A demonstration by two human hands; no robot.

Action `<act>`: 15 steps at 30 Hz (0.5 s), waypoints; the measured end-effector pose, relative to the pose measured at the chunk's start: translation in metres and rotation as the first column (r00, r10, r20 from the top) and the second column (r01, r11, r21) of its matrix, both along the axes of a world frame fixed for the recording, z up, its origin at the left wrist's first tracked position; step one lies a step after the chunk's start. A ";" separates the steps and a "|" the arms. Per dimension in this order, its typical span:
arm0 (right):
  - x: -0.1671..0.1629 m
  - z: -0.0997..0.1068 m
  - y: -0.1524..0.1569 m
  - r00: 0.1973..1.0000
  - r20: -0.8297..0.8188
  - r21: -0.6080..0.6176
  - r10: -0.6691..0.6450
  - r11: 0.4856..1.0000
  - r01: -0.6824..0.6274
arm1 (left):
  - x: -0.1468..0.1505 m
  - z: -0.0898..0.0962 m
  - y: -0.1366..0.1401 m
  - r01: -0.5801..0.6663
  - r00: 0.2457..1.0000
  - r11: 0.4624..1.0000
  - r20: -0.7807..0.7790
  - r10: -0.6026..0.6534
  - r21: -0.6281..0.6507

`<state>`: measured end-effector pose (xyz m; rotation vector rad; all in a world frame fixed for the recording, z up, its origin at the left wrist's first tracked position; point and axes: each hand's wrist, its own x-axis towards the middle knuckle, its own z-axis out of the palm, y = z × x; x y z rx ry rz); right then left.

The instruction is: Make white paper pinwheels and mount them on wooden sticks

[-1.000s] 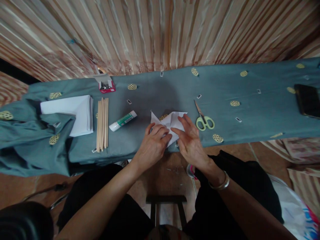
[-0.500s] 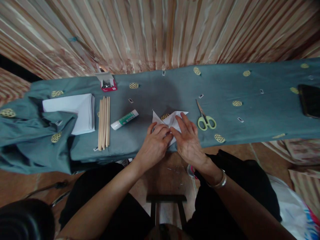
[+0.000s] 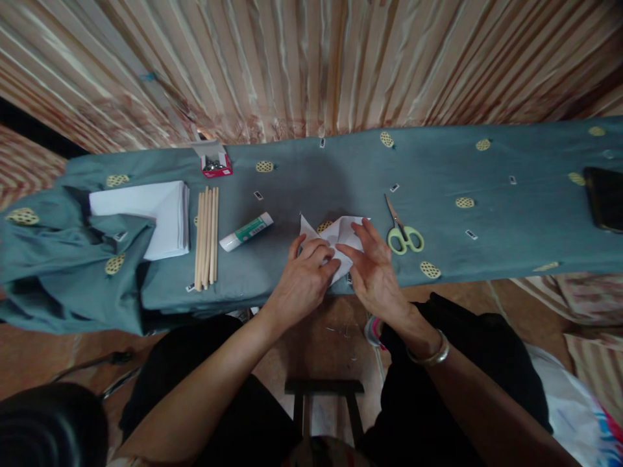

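Note:
A piece of white paper [image 3: 343,233] with pointed corners and raised flaps lies near the front edge of the cloth-covered table. My left hand [image 3: 305,272] is closed over its left part, fingers curled and pressing near the middle. On the right side my right hand [image 3: 372,269] grips the paper, thumb near the centre and fingers on the right flap. The hands hide much of the paper's lower part. Just right of them lie scissors [image 3: 403,235] with light green handles, blades partly apart. A glue stick [image 3: 246,231], capped in white, lies to the left.
Several wooden sticks [image 3: 207,239] lie left of the glue stick, beside a stack of white paper [image 3: 168,217]. Behind them stands an open red box [image 3: 217,170] of small metal pieces. A dark phone [image 3: 603,198] lies far right. A striped curtain [image 3: 311,65] hangs behind the table.
My right thumb has drawn back from my left fingers, leaving more of the paper's middle showing between the hands. The whole view has shifted slightly.

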<state>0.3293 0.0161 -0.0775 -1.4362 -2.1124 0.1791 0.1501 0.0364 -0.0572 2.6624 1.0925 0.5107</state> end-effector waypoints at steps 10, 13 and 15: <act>-0.004 0.003 -0.001 0.995 0.091 -0.037 0.027 0.999 -0.024 | 0.000 0.002 0.000 -0.001 1.000 1.000 0.013 0.001 0.005; -0.008 0.003 0.000 0.996 0.089 -0.040 0.028 0.999 -0.024 | 0.000 0.003 0.000 0.000 1.000 1.000 0.007 0.000 -0.006; -0.010 0.003 0.000 0.996 0.089 -0.035 0.025 0.999 -0.022 | 0.000 0.003 0.000 -0.006 1.000 1.000 0.007 0.006 -0.010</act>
